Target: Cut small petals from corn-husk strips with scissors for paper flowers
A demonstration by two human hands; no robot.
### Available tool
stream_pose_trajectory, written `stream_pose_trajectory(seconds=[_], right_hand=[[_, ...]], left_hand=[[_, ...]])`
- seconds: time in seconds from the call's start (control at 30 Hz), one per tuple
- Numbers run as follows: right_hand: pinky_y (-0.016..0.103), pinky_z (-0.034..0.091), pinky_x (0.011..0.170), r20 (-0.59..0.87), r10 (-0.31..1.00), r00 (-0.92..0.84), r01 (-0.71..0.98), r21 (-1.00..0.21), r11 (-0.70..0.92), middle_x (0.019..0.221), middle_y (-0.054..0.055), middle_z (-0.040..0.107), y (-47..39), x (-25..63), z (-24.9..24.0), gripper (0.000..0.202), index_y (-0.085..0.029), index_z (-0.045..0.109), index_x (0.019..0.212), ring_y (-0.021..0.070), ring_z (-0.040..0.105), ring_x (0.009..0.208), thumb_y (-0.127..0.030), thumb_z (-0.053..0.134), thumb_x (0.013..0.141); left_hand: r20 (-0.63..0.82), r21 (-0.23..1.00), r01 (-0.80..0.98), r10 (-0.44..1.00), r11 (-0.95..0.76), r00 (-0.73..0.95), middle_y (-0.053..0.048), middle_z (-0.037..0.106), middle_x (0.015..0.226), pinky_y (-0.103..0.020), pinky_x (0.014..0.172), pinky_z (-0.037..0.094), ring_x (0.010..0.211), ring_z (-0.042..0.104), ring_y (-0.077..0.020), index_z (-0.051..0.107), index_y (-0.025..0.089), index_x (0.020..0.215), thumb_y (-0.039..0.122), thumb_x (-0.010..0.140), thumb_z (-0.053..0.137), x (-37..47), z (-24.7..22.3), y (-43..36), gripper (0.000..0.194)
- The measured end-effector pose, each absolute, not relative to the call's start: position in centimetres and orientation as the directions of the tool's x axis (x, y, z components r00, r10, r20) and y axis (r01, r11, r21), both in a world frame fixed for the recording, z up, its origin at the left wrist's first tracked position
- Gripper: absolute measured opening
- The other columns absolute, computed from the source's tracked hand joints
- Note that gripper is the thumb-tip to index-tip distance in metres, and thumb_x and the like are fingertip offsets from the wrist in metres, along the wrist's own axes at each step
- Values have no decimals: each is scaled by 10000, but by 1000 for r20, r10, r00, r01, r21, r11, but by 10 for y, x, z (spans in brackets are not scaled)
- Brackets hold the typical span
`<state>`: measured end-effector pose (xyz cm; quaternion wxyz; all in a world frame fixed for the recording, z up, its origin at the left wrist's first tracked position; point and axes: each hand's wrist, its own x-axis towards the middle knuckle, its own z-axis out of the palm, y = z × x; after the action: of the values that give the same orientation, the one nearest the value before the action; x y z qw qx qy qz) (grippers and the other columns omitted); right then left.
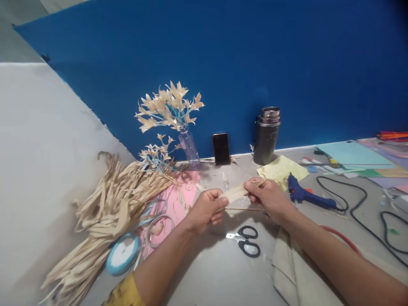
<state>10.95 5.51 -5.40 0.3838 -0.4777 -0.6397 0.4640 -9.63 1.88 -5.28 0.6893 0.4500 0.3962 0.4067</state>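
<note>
A pale strip of dried husk [235,194] is stretched between my two hands above the table. My left hand [208,207] pinches its left end between thumb and fingers. At its right end, my right hand [266,196] grips the strip with thumb and fingertips. A thin stick [244,209] runs level just below the strip, between the hands; whether a hand holds it is not clear. Black-handled scissors [245,241] lie on the table just below the hands, blades pointing left.
Left are a husk bundle [117,199], blue tape roll [123,254] and pink sheet [188,187]. Behind stand husk flowers [170,106] in a bottle [188,148], a phone [221,148] and a flask [267,138]. Right lies a blue glue gun [307,195] with black cable [353,208].
</note>
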Motion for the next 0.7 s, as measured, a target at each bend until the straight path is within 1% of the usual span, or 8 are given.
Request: stream_pose_trajectory(seconds=[0.07,0.1,0.2,0.27,0.37,0.5,0.6,0.7], right_hand=[[265,392,523,45,962,-270,330,-934,136,656,21,589,60,113,-59,395,-193,551,775,140,492,530,-517,372,914],[266,391,541,45,954,-295,377,-912,160,698,32,616,62,114,-62,351,-189,576,788,145,511,555,-479,416,907],[274,357,597,52,916,-398,520,-810,272,752,35,641,64,114,-72,126,-196,633,750,175,534,652,-318,661,757],[281,332,623,60,887,-459,583,-733,351,764,39,628,62,111,-79,79,-198,633,705,196,529,707,-219,707,686],[288,340,668,71,834,-547,608,-651,454,763,47,612,58,106,-83,95,-196,602,657,208,535,754,-165,671,715],[290,374,687,113,810,-576,608,-603,517,796,50,621,61,112,-84,94,-202,563,725,200,546,743,-175,563,816],[296,402,675,150,848,-508,631,-606,485,814,45,635,69,119,-83,129,-204,561,891,202,571,733,-169,438,872],[310,440,735,154,882,-445,569,-712,411,903,48,667,70,117,-79,234,-210,572,1030,212,611,818,-182,389,886]], left_hand=[[-134,927,-300,948,223,289,135,289,438,-144,354,195,338,206,-14,391,201,675,446,707,790,-105,-50,26,469],[-114,919,-344,966,191,232,136,281,450,-138,354,182,341,196,-10,379,199,674,429,718,785,-110,-49,29,468],[-90,912,-394,993,114,78,119,356,497,-137,370,214,358,244,-5,391,189,684,387,707,784,-122,-50,39,440],[-92,921,-378,996,94,23,95,444,544,-151,406,287,399,350,-18,436,180,708,355,667,796,-126,-53,43,402],[-86,940,-332,996,75,-19,53,535,583,-181,465,366,490,488,-62,510,163,741,315,632,810,-127,-58,45,353],[-41,962,-272,997,21,-69,26,565,578,-208,504,391,526,519,-87,566,146,725,322,641,807,-123,-59,41,310],[-1,978,-209,995,-20,-100,24,563,573,-215,511,376,516,487,-82,570,152,710,338,684,763,-118,-59,37,270],[11,990,-138,995,-25,-99,40,523,536,-209,489,327,476,425,-67,546,160,680,326,712,723,-109,-63,32,244]])
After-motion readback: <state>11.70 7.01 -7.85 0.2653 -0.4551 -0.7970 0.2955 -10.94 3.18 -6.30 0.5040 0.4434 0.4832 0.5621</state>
